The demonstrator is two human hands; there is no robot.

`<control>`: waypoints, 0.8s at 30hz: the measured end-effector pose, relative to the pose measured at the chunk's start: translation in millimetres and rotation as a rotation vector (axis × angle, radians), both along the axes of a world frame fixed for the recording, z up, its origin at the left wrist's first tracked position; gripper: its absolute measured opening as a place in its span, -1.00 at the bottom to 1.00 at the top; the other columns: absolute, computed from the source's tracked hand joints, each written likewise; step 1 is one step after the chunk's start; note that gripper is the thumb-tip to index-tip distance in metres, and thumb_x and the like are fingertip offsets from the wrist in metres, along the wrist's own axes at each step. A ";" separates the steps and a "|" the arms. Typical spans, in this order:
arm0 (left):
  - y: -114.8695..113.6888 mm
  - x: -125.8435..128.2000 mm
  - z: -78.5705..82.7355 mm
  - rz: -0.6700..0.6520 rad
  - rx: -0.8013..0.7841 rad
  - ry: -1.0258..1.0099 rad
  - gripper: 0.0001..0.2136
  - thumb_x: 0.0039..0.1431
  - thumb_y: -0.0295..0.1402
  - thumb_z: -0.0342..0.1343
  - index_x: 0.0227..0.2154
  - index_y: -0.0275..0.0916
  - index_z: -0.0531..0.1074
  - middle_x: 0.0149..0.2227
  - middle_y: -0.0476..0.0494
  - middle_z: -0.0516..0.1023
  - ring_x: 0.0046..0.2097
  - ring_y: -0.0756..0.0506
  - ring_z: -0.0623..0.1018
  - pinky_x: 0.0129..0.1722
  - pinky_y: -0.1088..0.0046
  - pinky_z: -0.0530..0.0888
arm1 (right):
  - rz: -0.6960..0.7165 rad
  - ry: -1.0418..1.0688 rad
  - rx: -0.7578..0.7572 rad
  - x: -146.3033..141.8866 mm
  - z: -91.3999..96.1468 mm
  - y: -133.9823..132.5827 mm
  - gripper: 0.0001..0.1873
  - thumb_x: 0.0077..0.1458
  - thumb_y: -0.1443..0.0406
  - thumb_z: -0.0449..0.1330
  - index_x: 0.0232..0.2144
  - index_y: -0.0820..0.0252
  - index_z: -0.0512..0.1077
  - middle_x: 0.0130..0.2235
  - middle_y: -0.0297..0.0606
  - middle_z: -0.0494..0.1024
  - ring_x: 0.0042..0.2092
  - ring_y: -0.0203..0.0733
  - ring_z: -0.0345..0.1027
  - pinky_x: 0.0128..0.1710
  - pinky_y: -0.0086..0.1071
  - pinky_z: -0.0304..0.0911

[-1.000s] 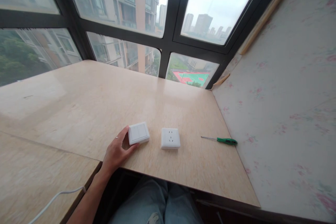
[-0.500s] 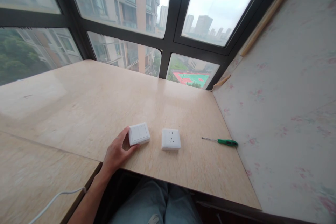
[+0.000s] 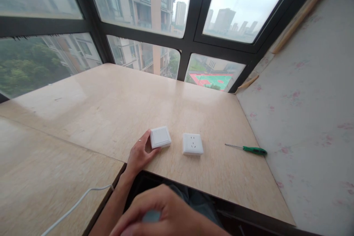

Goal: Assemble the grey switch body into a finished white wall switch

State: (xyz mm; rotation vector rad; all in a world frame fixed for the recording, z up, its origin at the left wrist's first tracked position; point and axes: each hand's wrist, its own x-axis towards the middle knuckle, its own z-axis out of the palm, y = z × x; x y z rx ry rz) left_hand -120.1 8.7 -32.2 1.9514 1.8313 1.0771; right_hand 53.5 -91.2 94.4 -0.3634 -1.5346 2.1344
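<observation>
My left hand (image 3: pixel 141 155) grips the left side of a white wall switch (image 3: pixel 160 137) between thumb and fingers. The switch lies face up on the tabletop, and a ring shows on one finger. Close to the camera, at the bottom of the view, my right hand (image 3: pixel 166 210) appears large and slightly blurred. Its fingers are loosely curved, with a gap between thumb and index finger, and I see nothing held there; the fingertips are partly cut off. Right of the switch, apart from it, sits a white wall socket (image 3: pixel 193 144) with its slots facing up.
A screwdriver (image 3: pixel 251 150) with a green handle lies on the tabletop (image 3: pixel 132 103) near the papered wall (image 3: pixel 312 118). At lower left a white cable (image 3: pixel 80 201) runs over the table's edge. Dark-framed windows (image 3: pixel 185 40) border the far side.
My right hand has come into view from below, in front of my legs. The whole scene has shifted to the right as the camera turned. My left hand keeps its grip on the switch.
</observation>
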 end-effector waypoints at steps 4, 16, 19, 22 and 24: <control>-1.2 -0.2 1.0 -0.012 0.008 -0.024 -0.27 0.06 -0.15 0.32 0.28 -0.14 0.22 0.20 -0.27 0.50 0.16 -0.31 0.55 0.12 0.11 0.51 | -0.409 -0.257 0.022 32.7 -32.9 50.6 -0.68 0.14 0.04 0.30 -0.22 0.15 0.59 -0.36 -0.29 0.59 -0.35 -0.25 0.47 -0.27 -0.31 0.43; -9.7 -4.6 7.4 -0.193 0.002 -0.201 -0.07 -0.02 -0.16 0.39 0.37 -0.14 0.03 0.22 -0.35 0.39 0.21 -0.34 0.47 0.19 0.02 0.43 | -0.050 -0.881 1.190 19.6 -42.9 150.7 -0.05 -0.08 0.34 0.36 0.32 0.42 0.09 0.34 0.29 0.17 0.38 0.27 0.01 0.34 0.13 0.01; -12.4 -5.5 7.1 -0.223 -0.002 -0.381 -0.02 -0.01 -0.17 0.39 0.40 -0.14 -0.04 0.18 -0.33 0.39 0.18 -0.31 0.48 0.20 0.03 0.42 | 0.097 -0.891 1.182 9.5 -27.8 163.2 -0.13 -0.10 0.32 0.34 0.25 0.42 0.18 0.22 0.23 0.33 0.24 0.23 0.24 0.24 0.05 0.16; -13.4 -7.8 6.8 -0.261 0.012 -0.558 0.00 0.00 -0.17 0.40 0.41 -0.13 -0.09 0.21 -0.34 0.36 0.21 -0.30 0.45 0.24 0.01 0.37 | 0.147 -0.853 1.068 7.8 -12.1 168.6 -0.20 -0.10 0.29 0.34 0.21 0.29 0.23 0.08 0.05 0.46 0.05 0.11 0.38 0.03 -0.05 0.33; -13.4 -9.7 7.9 -0.287 -0.001 -0.662 0.01 0.01 -0.15 0.40 0.42 -0.11 -0.11 0.27 -0.37 0.31 0.25 -0.32 0.41 0.27 -0.01 0.33 | 0.126 -0.785 0.985 8.6 -6.7 169.1 -0.21 -0.11 0.29 0.35 0.20 0.19 0.24 0.02 -0.08 0.49 -0.03 0.03 0.40 -0.05 -0.14 0.34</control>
